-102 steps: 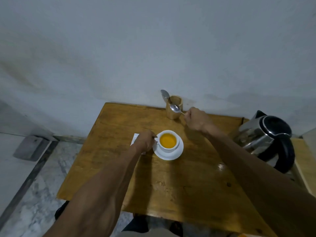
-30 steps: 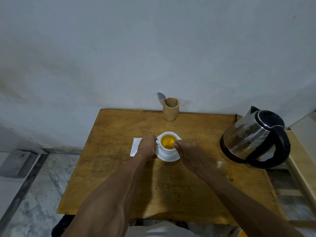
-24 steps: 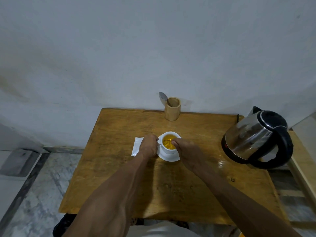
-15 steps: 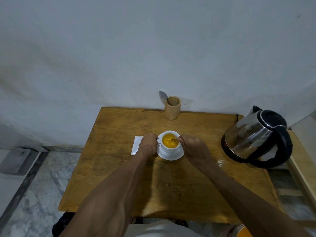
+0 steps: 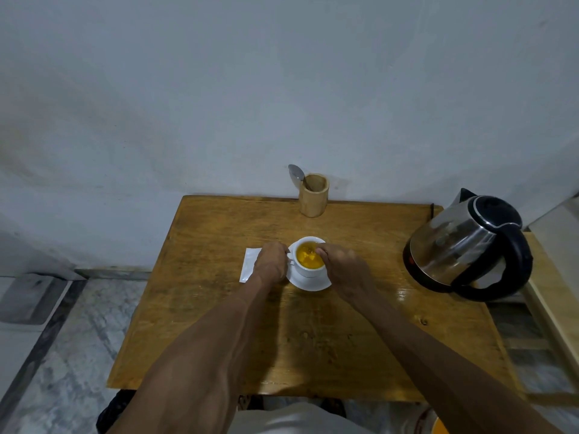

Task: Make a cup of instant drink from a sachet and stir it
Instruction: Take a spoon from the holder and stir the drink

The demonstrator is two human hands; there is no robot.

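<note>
Head cam, only view I've got: left hand [image 5: 272,264] curled round the cup [image 5: 308,270] at its handle side, steadying it on the saucer [image 5: 308,285], mid-table [image 5: 219,233]. Right hand [image 5: 343,270], fingers pinched over the rim, has come back from the wooden holder [image 5: 314,199] w/ a spoon (the spoon itself I can't make out now). Orange drink [image 5: 308,260] looks rippled, so I'd judge stirring underway. Empty sachet [image 5: 249,268] lies left of the cup.

The right hand [image 5: 343,274] has moved back over the cup [image 5: 308,261], its orange drink rippled.
</note>
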